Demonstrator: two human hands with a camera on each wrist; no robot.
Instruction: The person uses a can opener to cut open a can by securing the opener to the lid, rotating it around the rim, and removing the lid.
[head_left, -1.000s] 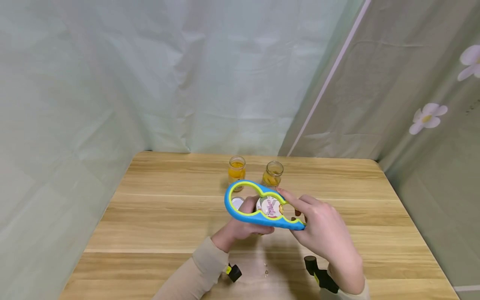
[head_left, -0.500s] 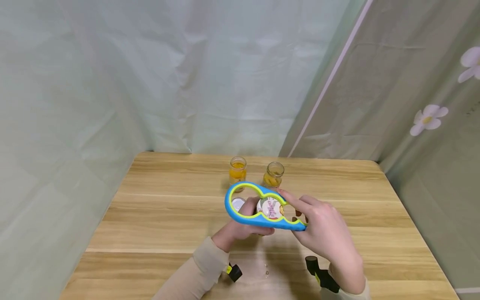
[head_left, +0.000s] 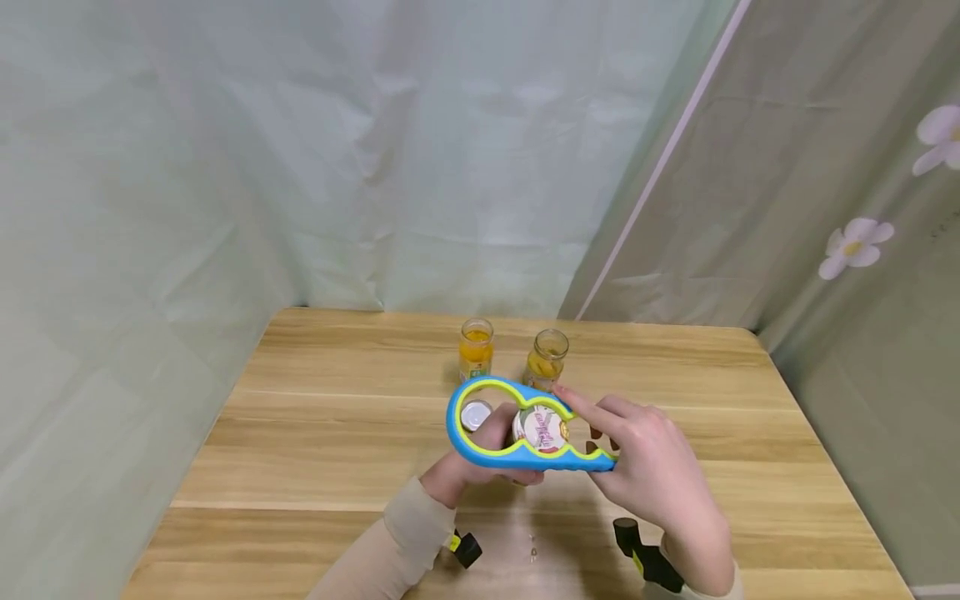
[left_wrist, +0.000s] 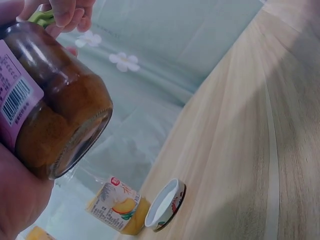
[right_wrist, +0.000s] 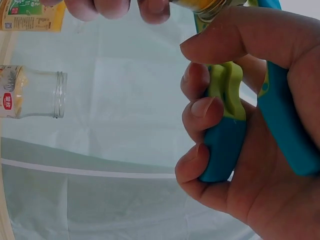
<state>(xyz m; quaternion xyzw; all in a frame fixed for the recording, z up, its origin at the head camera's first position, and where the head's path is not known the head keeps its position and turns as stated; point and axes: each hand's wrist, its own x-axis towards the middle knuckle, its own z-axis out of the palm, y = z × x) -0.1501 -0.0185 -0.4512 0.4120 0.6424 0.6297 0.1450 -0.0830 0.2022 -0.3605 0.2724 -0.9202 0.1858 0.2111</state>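
Note:
My left hand [head_left: 467, 473] grips a glass jar [left_wrist: 65, 100] with brown contents and a pink barcode label. In the left wrist view the jar is tilted, its base toward the camera's lower right. Its printed white lid [head_left: 542, 428] shows through the middle opening of a blue and lime-green jar opener [head_left: 517, 458]. My right hand [head_left: 648, 454] holds the opener by its two handles, fingers curled round one handle in the right wrist view. The index finger lies along the opener's far arm. Part of my left thumb shows through the large ring.
Two lidless glass jars stand at the back: one with orange contents [head_left: 476, 352], the other with yellow contents [head_left: 546, 364]. A loose white lid [head_left: 476, 415] lies before them, inside up. Small wet-looking spots [head_left: 533, 552] mark the wooden table [head_left: 315, 450] near its front.
Hands, jar and opener sit slightly lower in the head view, nearer the front. The whole scene has shifted down a little too. Both holds look the same.

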